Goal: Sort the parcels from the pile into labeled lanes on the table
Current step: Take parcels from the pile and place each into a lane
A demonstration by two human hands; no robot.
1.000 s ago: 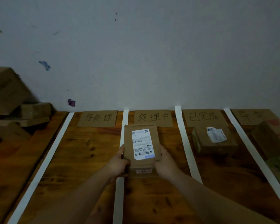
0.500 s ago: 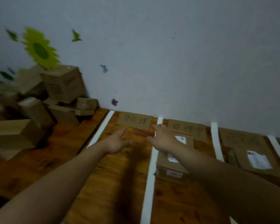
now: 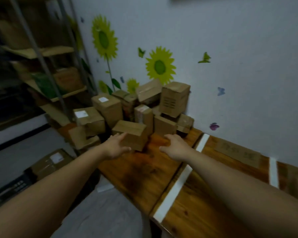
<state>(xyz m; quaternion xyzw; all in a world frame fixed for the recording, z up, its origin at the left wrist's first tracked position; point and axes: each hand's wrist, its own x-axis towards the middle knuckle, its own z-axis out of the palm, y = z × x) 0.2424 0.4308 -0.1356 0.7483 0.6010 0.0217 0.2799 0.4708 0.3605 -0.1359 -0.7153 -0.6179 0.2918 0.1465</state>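
Head view: both hands are reaching for the front parcel (image 3: 130, 134), which is sitting at the near edge of the pile (image 3: 174, 98) on the left end of the table (image 3: 141, 176). The left hand (image 3: 116, 146) is lying open, fingers straight along the parcel's near-left face, apparently touching it. The right hand (image 3: 175, 146) is hovering open with fingers loosely spread, right of the parcel with a clear gap. I'm suggesting palms on opposite faces and a straight lift, so the boxes behind aren't dragged.
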